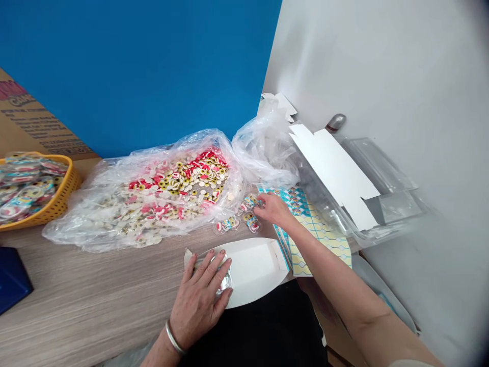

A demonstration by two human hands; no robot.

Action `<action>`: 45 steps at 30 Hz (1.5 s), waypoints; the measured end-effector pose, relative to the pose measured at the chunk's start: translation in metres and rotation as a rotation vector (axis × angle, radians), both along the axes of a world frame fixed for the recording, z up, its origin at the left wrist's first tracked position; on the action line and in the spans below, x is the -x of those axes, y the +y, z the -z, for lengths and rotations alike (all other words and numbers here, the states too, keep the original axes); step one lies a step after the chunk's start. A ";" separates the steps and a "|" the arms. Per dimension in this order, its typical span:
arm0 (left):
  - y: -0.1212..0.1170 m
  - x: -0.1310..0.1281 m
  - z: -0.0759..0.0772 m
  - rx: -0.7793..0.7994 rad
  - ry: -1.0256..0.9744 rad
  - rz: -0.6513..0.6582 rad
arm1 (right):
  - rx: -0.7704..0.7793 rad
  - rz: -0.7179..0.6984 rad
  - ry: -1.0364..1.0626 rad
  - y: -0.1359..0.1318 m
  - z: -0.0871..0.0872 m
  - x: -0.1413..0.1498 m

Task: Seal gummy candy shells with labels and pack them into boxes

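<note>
My left hand (pixel 204 288) lies with fingers spread over a clear plastic pack (pixel 226 282) inside a white card tray (pixel 252 260) with curved sides. The palm and fingers cover much of that pack. My right hand (pixel 273 208) is above the table's far side, its thumb and fingertips closed around the edge of a small round clear pack (pixel 261 202) with colourful pieces inside. Similar small packs sit just beside it, among them one pack (pixel 252 223) and another pack (pixel 227 224). Under my right wrist are printed blue and yellow cards (pixel 309 234).
A big clear bag (pixel 84 214) spills out red, white and yellow-green discs (pixel 187 176). At the left stand a yellow basket (pixel 71 188) of filled packs and a dark blue object (pixel 13 280). Crumpled plastic (pixel 263 148), white card (pixel 332 168) and clear trays (pixel 401 204) lie along the right wall.
</note>
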State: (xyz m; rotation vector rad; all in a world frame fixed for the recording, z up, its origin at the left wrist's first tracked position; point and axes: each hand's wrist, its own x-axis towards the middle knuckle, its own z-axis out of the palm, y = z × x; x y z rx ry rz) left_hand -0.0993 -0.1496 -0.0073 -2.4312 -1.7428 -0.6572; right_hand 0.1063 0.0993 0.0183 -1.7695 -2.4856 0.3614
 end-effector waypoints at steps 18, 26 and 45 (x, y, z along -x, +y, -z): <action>0.001 0.000 -0.001 -0.003 -0.017 -0.006 | 0.141 0.173 -0.009 0.034 0.024 -0.011; 0.001 -0.001 0.001 0.017 -0.009 -0.027 | -0.073 -0.552 -0.152 0.025 -0.003 0.004; -0.004 -0.002 0.001 0.128 -0.018 -0.034 | 0.207 -0.252 0.002 -0.085 -0.058 0.001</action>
